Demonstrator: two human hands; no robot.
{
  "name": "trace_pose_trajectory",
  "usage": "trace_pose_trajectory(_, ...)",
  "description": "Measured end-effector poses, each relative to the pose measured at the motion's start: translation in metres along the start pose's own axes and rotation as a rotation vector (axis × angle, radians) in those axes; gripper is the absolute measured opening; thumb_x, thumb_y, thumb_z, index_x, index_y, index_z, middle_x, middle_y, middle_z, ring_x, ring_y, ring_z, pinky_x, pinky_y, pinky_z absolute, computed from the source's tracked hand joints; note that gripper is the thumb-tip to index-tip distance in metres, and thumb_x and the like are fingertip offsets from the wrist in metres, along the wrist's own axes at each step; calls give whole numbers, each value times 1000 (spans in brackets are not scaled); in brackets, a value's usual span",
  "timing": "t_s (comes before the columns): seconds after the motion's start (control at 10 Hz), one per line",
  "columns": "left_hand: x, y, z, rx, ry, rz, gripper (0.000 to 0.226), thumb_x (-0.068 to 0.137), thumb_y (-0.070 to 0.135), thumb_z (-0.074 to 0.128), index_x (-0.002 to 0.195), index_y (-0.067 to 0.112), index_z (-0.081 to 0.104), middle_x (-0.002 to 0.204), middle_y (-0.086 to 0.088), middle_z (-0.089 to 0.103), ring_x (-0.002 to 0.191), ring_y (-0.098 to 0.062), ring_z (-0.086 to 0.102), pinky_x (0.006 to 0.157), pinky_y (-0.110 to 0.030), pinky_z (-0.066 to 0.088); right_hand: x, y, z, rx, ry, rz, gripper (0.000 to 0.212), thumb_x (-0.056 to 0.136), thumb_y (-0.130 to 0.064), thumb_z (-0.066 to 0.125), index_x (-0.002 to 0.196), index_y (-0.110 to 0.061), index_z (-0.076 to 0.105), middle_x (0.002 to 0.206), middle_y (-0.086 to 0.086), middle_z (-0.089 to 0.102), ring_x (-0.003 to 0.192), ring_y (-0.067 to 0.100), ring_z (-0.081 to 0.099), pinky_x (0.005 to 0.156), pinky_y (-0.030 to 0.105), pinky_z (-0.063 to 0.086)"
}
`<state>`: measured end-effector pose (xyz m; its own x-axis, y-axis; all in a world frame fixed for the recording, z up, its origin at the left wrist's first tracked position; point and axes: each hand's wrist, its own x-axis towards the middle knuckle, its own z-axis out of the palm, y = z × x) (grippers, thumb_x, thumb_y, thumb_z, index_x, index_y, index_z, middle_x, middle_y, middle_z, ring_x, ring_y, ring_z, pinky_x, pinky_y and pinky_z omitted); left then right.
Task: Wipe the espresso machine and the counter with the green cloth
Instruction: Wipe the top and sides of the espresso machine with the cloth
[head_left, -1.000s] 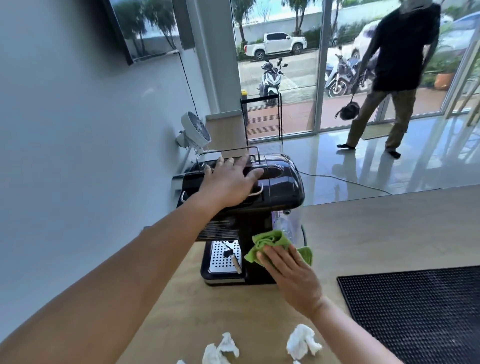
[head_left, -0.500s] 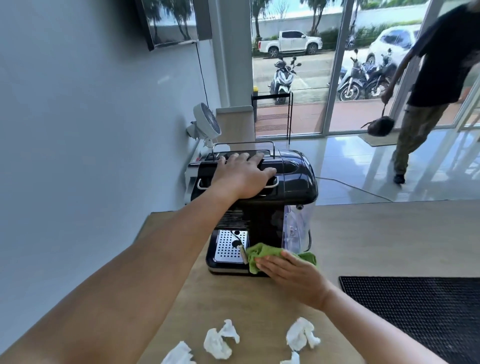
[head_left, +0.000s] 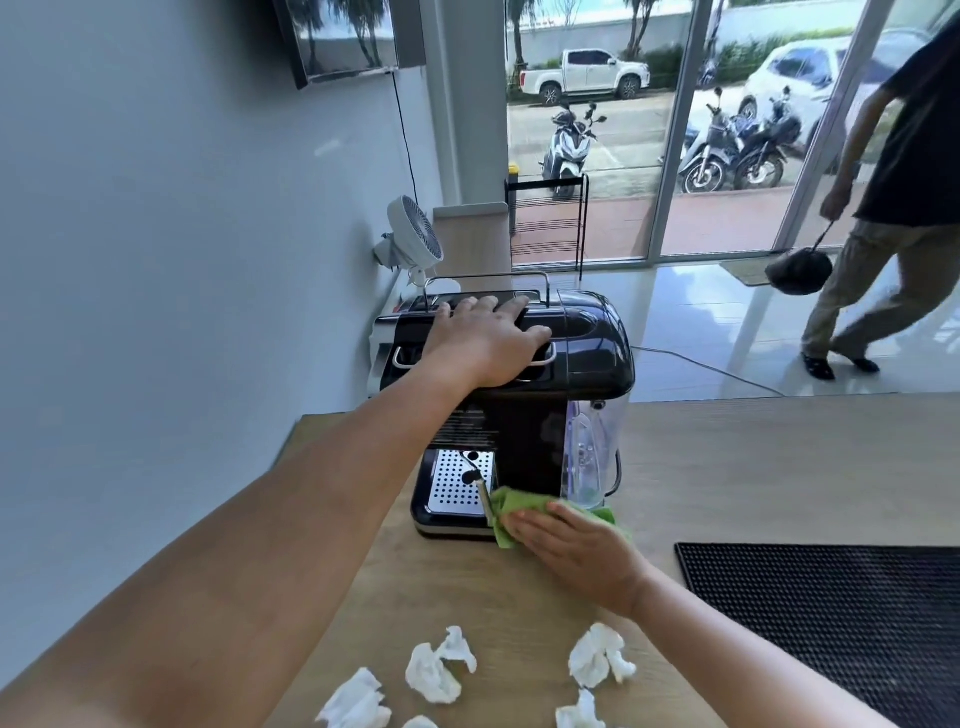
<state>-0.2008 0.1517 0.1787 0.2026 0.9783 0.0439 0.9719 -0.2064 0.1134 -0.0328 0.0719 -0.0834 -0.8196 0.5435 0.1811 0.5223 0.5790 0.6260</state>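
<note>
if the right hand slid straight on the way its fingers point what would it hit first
Probably the thin metal wand, just beyond the green cloth bunched under the right hand, then the drip tray of the espresso machine. Depth is hard to judge.

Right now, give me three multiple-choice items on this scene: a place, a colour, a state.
1. Where is the green cloth?
A) in a sink
B) against the espresso machine, at its base
C) on the machine's top

2. The machine's body is:
A) white
B) red
C) black

3. The left hand:
A) lies flat on the machine's top
B) grips the cloth
C) hangs idle

Answers: 1 B, the right hand presses it there; 2 C, the casing is glossy black; 3 A, its fingers lie straight on top.
</note>
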Motion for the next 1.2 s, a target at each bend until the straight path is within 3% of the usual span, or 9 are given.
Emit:
trace_pose_trajectory(0.2, 0, 2, -1, 1, 6, 4, 68, 89, 67, 22, 151, 38, 18, 160, -2, 19, 148, -22, 13, 120, -48, 4, 18, -16, 0, -9, -155, -232, 65, 94, -18, 30, 156, -13, 15, 164, -4, 5, 150, 11, 1, 117, 38, -16)
trace_pose_trajectory(0.3, 0, 1, -1, 10, 5, 0, 68, 89, 67, 22, 151, 38, 18, 160, -2, 20, 147, -22, 14, 119, -48, 4, 7, -6, -1, -64, -119, -278, 67, 91, -17, 27, 156, -11, 9, 164, -1, 5, 150, 13, 1, 117, 38, -19)
trace_pose_trajectory(0.4, -1, 1, -1, 6, 5, 4, 68, 89, 67, 22, 151, 38, 18, 160, -1, 20, 147, -22, 14, 119, -48, 4, -21, 15, 7, -118, -183, -266, 63, 92, -20, 43, 153, -15, 28, 161, -5, 25, 148, 9, 19, 121, 38, -8)
trace_pose_trajectory(0.5, -1, 1, -1, 3, 4, -3, 68, 89, 67, 21, 151, 38, 18, 160, -2, 19, 148, -22, 13, 119, -48, 4, -34, 26, 14, -182, -202, -291, 56, 95, -18, 38, 151, -14, 34, 159, -5, 31, 147, 10, 24, 121, 38, -5)
trace_pose_trajectory(0.6, 0, 1, 0, 8, 7, 0, 69, 89, 67, 21, 151, 38, 18, 160, -2, 20, 147, -23, 14, 119, -49, 5, -19, 14, 11, -177, -138, -340, 58, 96, -24, 36, 153, -14, 29, 161, -3, 24, 149, 13, 17, 121, 41, -11)
trace_pose_trajectory(0.7, 0, 2, 0, 12, 8, 5, 69, 89, 68, 21, 151, 38, 17, 160, -2, 20, 148, -23, 14, 119, -50, 5, 1, -2, 1, -130, -133, -286, 61, 96, -26, 31, 154, -13, 22, 163, -3, 16, 151, 14, 9, 119, 42, -16)
trace_pose_trajectory(0.9, -1, 3, -1, 10, 2, 11, 68, 90, 67, 21, 151, 38, 16, 160, -2, 19, 148, -23, 13, 119, -49, 4, -24, 42, -20, -168, -35, -149, 71, 92, -25, 52, 155, -14, 21, 165, -1, 11, 151, 16, 10, 122, 38, 8)
trace_pose_trajectory(1.1, 2, 3, 0, 48, 4, 5, 68, 89, 68, 22, 150, 38, 18, 159, -2, 22, 146, -24, 17, 119, -50, 8, 7, 66, -57, -71, 328, 255, 55, 100, -13, 21, 154, -12, 24, 162, 3, 21, 148, 19, 23, 120, 39, 17)
trace_pose_trajectory(1.2, 2, 2, 1, 55, -15, 0, 69, 88, 69, 21, 150, 38, 19, 159, -1, 22, 146, -24, 16, 118, -49, 8, 17, 43, -46, -53, 283, 310, 54, 100, -14, 22, 154, -11, 23, 162, 2, 19, 147, 19, 25, 123, 41, 9)
